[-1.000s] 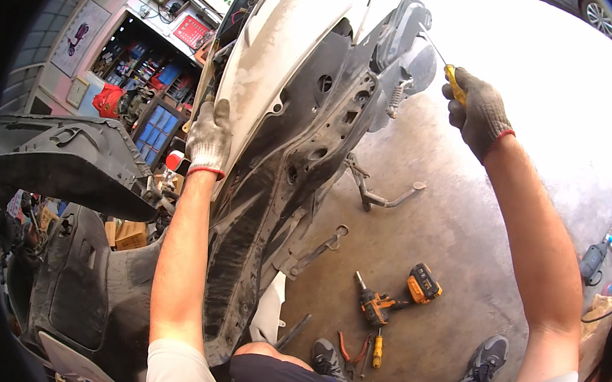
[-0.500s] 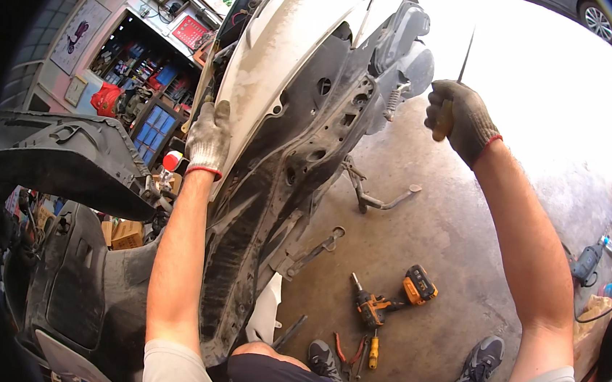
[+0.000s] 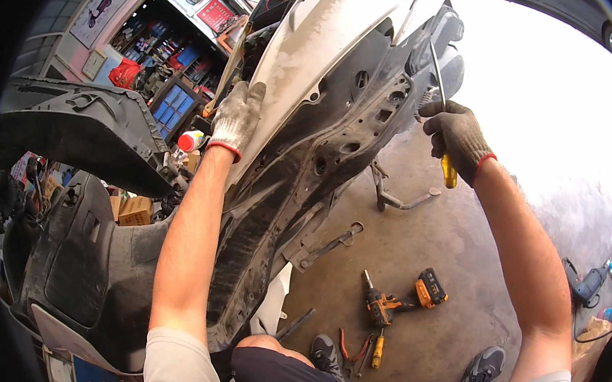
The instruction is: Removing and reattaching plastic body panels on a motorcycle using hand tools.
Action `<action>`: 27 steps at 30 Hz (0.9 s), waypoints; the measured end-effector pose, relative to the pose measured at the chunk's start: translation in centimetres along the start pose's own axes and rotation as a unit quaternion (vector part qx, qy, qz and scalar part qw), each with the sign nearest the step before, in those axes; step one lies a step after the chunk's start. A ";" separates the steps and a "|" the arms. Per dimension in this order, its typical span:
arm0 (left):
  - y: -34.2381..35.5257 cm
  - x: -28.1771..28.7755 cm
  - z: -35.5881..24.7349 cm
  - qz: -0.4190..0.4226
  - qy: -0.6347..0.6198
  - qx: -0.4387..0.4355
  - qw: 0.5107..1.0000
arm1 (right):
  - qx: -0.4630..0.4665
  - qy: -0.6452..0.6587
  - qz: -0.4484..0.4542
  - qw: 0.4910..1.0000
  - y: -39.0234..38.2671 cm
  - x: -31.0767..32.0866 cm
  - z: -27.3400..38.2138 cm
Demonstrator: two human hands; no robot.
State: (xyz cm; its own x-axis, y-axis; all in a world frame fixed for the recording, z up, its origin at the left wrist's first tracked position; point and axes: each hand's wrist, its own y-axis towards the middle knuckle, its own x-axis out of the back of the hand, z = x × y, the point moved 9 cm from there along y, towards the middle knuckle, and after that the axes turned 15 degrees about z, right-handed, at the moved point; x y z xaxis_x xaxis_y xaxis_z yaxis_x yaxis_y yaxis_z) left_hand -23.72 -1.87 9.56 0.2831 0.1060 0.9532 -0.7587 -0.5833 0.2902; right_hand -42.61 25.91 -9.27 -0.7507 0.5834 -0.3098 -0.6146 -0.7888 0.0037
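My gloved left hand [image 3: 236, 119] is closed on the left edge of a long, dirty white body panel [image 3: 318, 39] on a scooter. In my gloved right hand [image 3: 456, 135] is a screwdriver [image 3: 450, 171]; its yellow handle sticks out below my fingers and its thin shaft points up beside the dark rear housing [image 3: 450, 36]. A dark frame [image 3: 339, 139] with holes runs along the panel's right side.
A dark plastic part [image 3: 71, 127] juts out at left. On the concrete floor [image 3: 462, 241] lie an orange power tool [image 3: 383, 307], battery [image 3: 430, 289], pliers [image 3: 357, 352] and another screwdriver [image 3: 378, 350]. A grey power tool [image 3: 589, 281] sits at right; a stand [image 3: 393, 198] projects beneath the scooter.
My right hand moved lower, with the screwdriver's handle now showing below the fist and the shaft back toward the rear housing. The view shifted, with the scooter sitting farther right in frame.
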 end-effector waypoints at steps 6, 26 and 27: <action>0.2 -0.7 0.1 0.137 -0.236 -0.032 0.962 | 0.045 -0.117 -0.009 0.992 1.5 -2.1 0.1; 0.4 -1.3 1.2 0.236 -0.339 -0.047 0.909 | 0.072 -0.216 -0.004 0.974 7.6 -6.8 -0.3; 0.6 -1.6 0.9 0.238 -0.341 -0.052 0.908 | 0.096 -0.155 -0.056 0.982 8.1 -4.7 -1.2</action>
State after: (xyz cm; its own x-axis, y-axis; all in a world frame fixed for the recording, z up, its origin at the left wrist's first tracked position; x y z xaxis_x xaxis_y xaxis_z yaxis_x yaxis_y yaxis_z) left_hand -24.06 -3.07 8.16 0.1788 -0.6832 0.7080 -0.9316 -0.3491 -0.1016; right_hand -43.75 16.49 -8.93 -0.6952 0.7187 -0.0150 -0.7096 -0.6828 0.1741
